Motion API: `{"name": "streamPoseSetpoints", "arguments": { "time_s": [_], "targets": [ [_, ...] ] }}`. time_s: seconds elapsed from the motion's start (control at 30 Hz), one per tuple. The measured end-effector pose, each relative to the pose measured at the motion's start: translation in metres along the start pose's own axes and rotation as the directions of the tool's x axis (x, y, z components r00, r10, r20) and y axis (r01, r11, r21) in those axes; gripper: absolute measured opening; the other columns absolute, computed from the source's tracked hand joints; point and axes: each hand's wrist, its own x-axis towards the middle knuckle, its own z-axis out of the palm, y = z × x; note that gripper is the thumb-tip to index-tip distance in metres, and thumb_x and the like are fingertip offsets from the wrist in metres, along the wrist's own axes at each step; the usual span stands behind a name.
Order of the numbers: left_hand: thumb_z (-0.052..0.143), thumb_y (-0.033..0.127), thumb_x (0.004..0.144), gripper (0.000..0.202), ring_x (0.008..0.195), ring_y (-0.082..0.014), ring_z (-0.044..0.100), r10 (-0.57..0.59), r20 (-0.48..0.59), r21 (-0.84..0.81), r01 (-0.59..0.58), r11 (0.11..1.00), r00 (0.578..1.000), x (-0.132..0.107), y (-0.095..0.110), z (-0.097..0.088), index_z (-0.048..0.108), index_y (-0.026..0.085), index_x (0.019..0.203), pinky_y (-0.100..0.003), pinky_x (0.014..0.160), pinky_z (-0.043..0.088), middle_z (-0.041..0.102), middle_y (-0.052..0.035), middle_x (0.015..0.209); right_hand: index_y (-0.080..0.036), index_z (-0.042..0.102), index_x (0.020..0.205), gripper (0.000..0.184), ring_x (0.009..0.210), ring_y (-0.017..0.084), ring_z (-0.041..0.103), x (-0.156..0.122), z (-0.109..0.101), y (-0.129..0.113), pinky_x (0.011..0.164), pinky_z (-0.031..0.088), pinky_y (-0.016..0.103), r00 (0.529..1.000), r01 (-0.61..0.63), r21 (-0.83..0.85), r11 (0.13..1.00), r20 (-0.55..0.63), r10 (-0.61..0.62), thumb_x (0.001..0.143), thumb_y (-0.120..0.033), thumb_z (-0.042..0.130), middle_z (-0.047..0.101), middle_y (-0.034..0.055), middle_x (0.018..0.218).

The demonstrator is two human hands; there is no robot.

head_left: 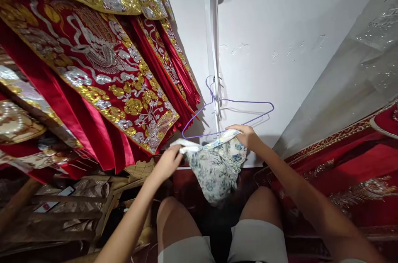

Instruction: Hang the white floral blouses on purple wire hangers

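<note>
The left hand [169,164] has its fingers closed on one end of the cloth's pale top edge, and the right hand [248,136] pinches the other end, thumb hidden from view. The cloth [214,171] is stretched between the two sets of fingers, its floral part hanging below them in folds over the gap between the knees [261,203].

Just beyond the fingers is the purple hanger [248,101], hung by its hook against the white post [214,39]. Its lower bar runs close above the cloth's edge and passes behind the right fingers; whether cloth and bar touch, I cannot tell.

The edge sags in the middle, so if either set of fingers loosens, that end could drop and the cloth fold in on itself. A sideways tug with the right fingers might catch the bar and swing the hanger, perhaps off its hold, since how well the hook is seated is unclear. Left of the left fingers, the fringed red panels [124,97] hang near; a wide sweep that way could snag a tassel or brush their sequins.
</note>
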Motion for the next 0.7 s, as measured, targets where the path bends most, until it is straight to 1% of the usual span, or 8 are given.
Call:
{"name": "streamPoseSetpoints", "arguments": {
  "time_s": [0.1,0.17,0.27,0.33,0.43,0.57,0.63,0.7],
  "targets": [
    [0.042,0.032,0.091,0.018,0.081,-0.0255,0.063,-0.014,-0.139,0.053,0.021,0.998,0.990,0.028,0.004,-0.017,0.053,0.022,0.082,-0.035,0.078,0.046,0.068,-0.0093,0.086,-0.020,0.080,0.110,0.046,0.072,0.019,0.062,-0.004,0.005,-0.005,0.064,0.046,0.028,0.999,0.048,0.025,0.999,-0.019,-0.048,0.076,-0.015,0.049,0.078,0.0052,0.094],
    [0.042,0.032,0.090,0.018,0.079,-0.0255,0.062,-0.069,-0.156,0.119,0.088,0.989,0.985,0.042,0.003,-0.024,0.052,0.022,0.080,-0.034,0.076,0.045,0.067,-0.0089,0.082,-0.021,0.080,0.108,0.043,0.075,0.020,0.062,-0.005,0.008,-0.008,0.066,0.046,0.028,0.999,0.040,0.027,0.999,-0.035,-0.039,0.077,-0.016,0.050,0.076,0.0044,0.090],
    [0.048,0.029,0.083,0.014,0.071,-0.0245,0.060,-0.164,0.053,0.211,0.150,0.966,0.985,0.053,-0.002,-0.030,0.053,0.022,0.072,-0.033,0.069,0.042,0.065,-0.0070,0.073,-0.021,0.079,0.108,0.041,0.071,0.019,0.059,-0.008,0.011,-0.011,0.061,0.043,0.027,0.998,0.015,0.024,1.000,-0.060,-0.014,0.078,-0.016,0.051,0.074,0.0037,0.086],
    [0.050,0.029,0.081,0.012,0.069,-0.0237,0.059,-0.166,0.122,0.212,0.137,0.968,0.979,0.055,-0.003,-0.030,0.052,0.022,0.071,-0.032,0.067,0.041,0.064,-0.0061,0.071,-0.020,0.079,0.106,0.040,0.071,0.019,0.059,-0.009,0.010,-0.013,0.062,0.043,0.026,0.997,0.018,0.045,0.999,-0.072,-0.014,0.077,-0.016,0.050,0.073,0.0031,0.083],
    [0.046,0.032,0.087,0.015,0.074,-0.0236,0.061,-0.076,-0.053,0.127,0.082,0.988,0.996,0.057,0.003,-0.029,0.052,0.022,0.077,-0.032,0.071,0.044,0.065,-0.0064,0.077,-0.021,0.079,0.101,0.039,0.069,0.018,0.059,-0.008,0.012,-0.015,0.060,0.043,0.026,0.998,0.012,0.073,0.997,-0.069,-0.007,0.076,-0.015,0.050,0.071,0.0018,0.078],
    [0.045,0.034,0.092,0.021,0.085,-0.0217,0.063,0.073,-0.241,-0.056,-0.088,0.995,0.968,0.068,0.020,-0.027,0.059,0.019,0.097,-0.032,0.083,0.046,0.068,-0.0065,0.093,-0.020,0.079,0.100,0.040,0.065,0.017,0.058,-0.006,0.019,-0.018,0.057,0.042,0.025,1.000,-0.014,0.121,0.993,-0.014,0.016,0.074,-0.014,0.050,0.071,0.0011,0.076],
    [0.049,0.035,0.091,0.027,0.087,-0.0209,0.063,0.097,-0.252,-0.180,-0.145,0.973,0.963,0.076,0.024,-0.029,0.064,0.018,0.105,-0.031,0.082,0.047,0.070,-0.0070,0.099,-0.019,0.080,0.104,0.043,0.066,0.018,0.059,-0.008,0.018,-0.018,0.057,0.044,0.025,1.000,-0.019,0.139,0.990,0.010,0.018,0.073,-0.014,0.051,0.073,0.0026,0.079],
    [0.057,0.039,0.087,0.030,0.080,-0.0199,0.063,0.062,-0.199,-0.346,-0.129,0.929,0.978,0.082,0.025,-0.032,0.069,0.016,0.101,-0.029,0.073,0.047,0.071,-0.0066,0.093,-0.018,0.079,0.114,0.049,0.062,0.017,0.058,-0.010,0.008,-0.015,0.055,0.045,0.026,0.999,-0.050,0.112,0.992,-0.008,0.051,0.073,-0.014,0.053,0.075,0.0045,0.081]
  ]
}}
